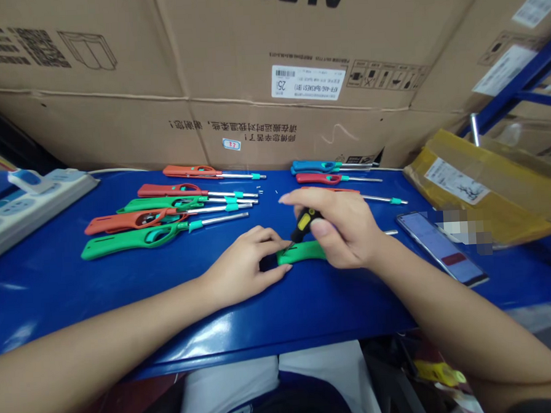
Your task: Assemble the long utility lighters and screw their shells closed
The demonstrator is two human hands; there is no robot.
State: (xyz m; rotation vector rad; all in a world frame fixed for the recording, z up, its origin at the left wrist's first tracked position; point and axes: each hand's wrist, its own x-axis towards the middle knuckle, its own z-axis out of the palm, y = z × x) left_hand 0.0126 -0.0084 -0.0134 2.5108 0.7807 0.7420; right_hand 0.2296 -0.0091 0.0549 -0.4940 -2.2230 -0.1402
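Observation:
A green long-necked lighter (305,251) lies on the blue table, its metal tube pointing right and partly hidden behind my right hand. My left hand (248,263) pinches the handle's left end between thumb and fingers. In my right hand (345,227) is a short screwdriver (299,228) with a black and yellow handle, tilted so its tip meets the handle near my left fingertips. To the left lie several lighters, among them a green one (129,240) and an orange one (128,221). Beyond my right hand are a blue lighter (317,167) and a red lighter (318,178).
Large cardboard boxes (233,110) stand along the table's back edge. A white power strip (35,200) is at the far left. On the right lie a phone (444,247) and a yellow plastic package (487,189). Tiny metal pieces (259,190) lie near the lighter tips.

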